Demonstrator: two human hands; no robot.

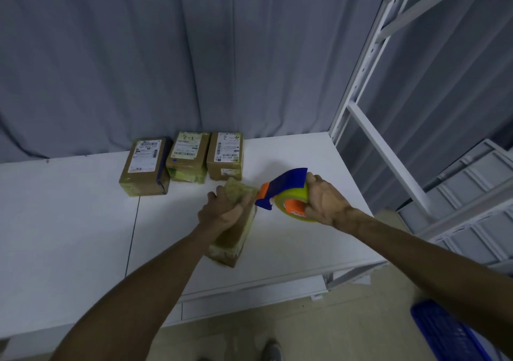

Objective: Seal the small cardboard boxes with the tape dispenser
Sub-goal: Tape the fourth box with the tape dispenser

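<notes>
One small cardboard box (233, 238) lay on the white table (69, 222), gripped by the left hand (222, 211). Just beside it, the right hand (324, 199) held the tape dispenser (283, 191). Three sealed boxes (186, 158) sat behind.

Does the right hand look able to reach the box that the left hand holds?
Probably yes: the right hand, gripping the tape dispenser, is just beside the box, with nothing between them.
</notes>
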